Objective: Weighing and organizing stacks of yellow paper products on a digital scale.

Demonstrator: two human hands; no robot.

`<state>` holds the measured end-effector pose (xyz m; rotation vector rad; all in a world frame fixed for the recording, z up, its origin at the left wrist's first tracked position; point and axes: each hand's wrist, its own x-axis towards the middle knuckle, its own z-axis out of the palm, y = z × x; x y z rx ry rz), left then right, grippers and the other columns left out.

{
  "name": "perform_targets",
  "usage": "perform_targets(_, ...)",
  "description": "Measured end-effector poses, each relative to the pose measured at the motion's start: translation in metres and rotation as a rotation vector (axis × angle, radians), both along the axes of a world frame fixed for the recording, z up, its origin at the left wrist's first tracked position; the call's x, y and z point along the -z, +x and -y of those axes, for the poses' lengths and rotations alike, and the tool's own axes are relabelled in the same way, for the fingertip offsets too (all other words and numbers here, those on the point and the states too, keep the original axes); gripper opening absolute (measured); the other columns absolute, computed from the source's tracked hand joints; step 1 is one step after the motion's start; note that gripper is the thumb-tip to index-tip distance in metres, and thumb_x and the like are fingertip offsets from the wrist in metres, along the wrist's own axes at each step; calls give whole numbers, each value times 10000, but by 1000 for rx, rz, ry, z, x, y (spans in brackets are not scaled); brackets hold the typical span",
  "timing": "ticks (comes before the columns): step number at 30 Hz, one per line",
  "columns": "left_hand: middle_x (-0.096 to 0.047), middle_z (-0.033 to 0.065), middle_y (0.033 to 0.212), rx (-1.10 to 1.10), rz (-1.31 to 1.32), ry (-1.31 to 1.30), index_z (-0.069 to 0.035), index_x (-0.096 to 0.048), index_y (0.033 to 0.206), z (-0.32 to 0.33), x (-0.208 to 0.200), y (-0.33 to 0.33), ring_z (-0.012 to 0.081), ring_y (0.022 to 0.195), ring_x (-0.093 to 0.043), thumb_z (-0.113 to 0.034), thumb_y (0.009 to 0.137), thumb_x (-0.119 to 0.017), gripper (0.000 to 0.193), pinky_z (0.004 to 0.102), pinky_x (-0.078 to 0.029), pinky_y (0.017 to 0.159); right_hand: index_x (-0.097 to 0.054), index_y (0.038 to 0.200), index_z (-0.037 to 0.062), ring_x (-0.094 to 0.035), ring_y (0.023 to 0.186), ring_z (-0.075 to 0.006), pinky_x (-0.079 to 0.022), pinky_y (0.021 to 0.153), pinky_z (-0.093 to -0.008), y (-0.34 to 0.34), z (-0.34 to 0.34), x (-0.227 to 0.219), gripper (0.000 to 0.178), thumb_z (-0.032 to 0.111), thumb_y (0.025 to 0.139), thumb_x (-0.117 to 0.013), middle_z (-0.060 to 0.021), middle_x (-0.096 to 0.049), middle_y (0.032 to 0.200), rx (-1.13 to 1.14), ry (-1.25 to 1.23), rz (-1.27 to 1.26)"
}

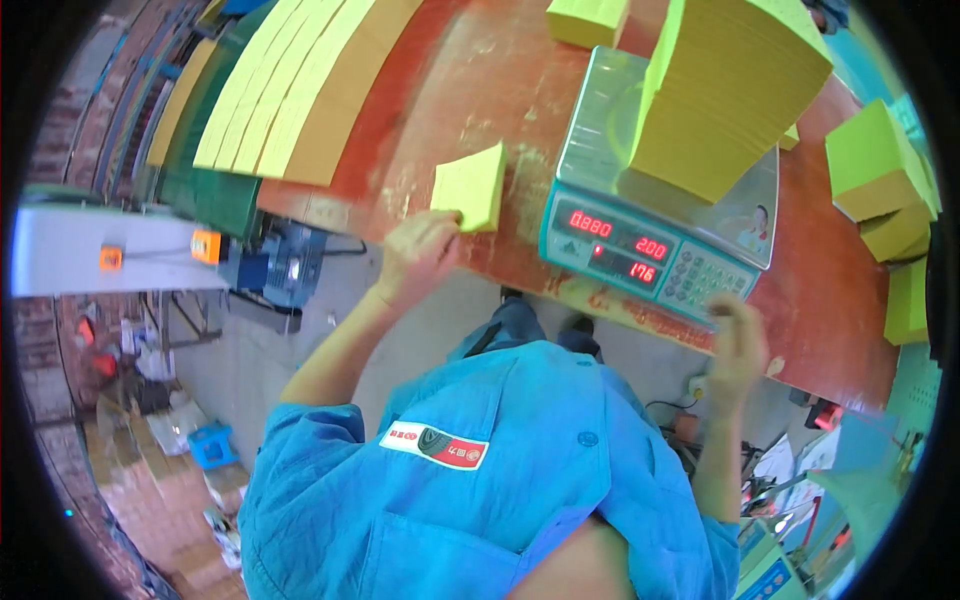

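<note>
My left hand (425, 250) is closed at the near left corner of a small stack of yellow paper (475, 185), thumb and fingers gripping its edge. That stack rests on the red tabletop near its front edge. My right hand (738, 345) is raised just off the front right corner of a digital scale (610, 245), close to its keypad. Motion smears its fingers, and nothing shows in it. The scale has a green body, a steel pan and lit red digits. A tall block of yellow paper (730, 110) stands on the pan, hiding part of it.
Long rows of yellow paper (290, 90) lie at the far left of the red table (400, 150). Another yellow block (590, 20) sits behind the scale. More yellow stacks (875, 165) stand at the right. A blue motor (290, 265) is beside the table's left end.
</note>
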<state>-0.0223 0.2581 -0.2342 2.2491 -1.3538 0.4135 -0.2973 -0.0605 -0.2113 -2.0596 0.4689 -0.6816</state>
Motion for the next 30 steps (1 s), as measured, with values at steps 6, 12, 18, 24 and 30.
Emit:
perform_targets(6, -674, 96, 1013, 4, 30, -3, -30, -613, 881, -10, 23, -95, 243, 938, -670, -18, 743, -674, 151, 401, -511, 900, -543, 1199, -46, -660, 828, -160, -546, 687, -273, 91, -114, 44, 315, 182, 984, -506, -119, -669, 980, -590, 1029, -394)
perform_targets(12, -594, 112, 1232, -138, -58, 17, -59, -620, 1080, -33, 42, -120, 258, 1157, -573, -93, 752, -721, 345, 398, -460, 973, -532, 1024, -20, -639, 709, -171, -528, 603, -303, 115, -151, 84, 208, 163, 936, -573, -100, -631, 788, -513, 857, -438)
perform_targets(18, -603, 111, 1219, -232, -1700, -896, 17, -496, 1331, -45, 60, -93, 204, 1128, -578, -199, 960, -559, 435, 351, -463, 941, -471, 912, 4, -590, 689, -388, -460, 608, -432, 115, -142, 30, 164, 108, 882, -594, -226, -554, 755, -555, 126, -244)
perform_targets(24, -662, 77, 1036, -86, -1665, -696, 8, -621, 1119, -24, 13, -51, 151, 912, -629, -143, 920, -576, 254, 285, -507, 765, -510, 925, -4, -562, 710, -370, -461, 654, -387, 108, -112, -23, 156, 80, 858, -623, -214, -542, 780, -587, 165, -111)
perform_targets(30, -618, 17, 758, 137, -1105, -570, -7, -651, 817, 81, -149, 0, 93, 679, -564, -147, 854, -636, 146, 248, -445, 610, -613, 946, -32, -563, 697, -171, -445, 622, -321, 105, -55, -145, 178, 111, 854, -666, -117, -579, 758, -221, -17, 119)
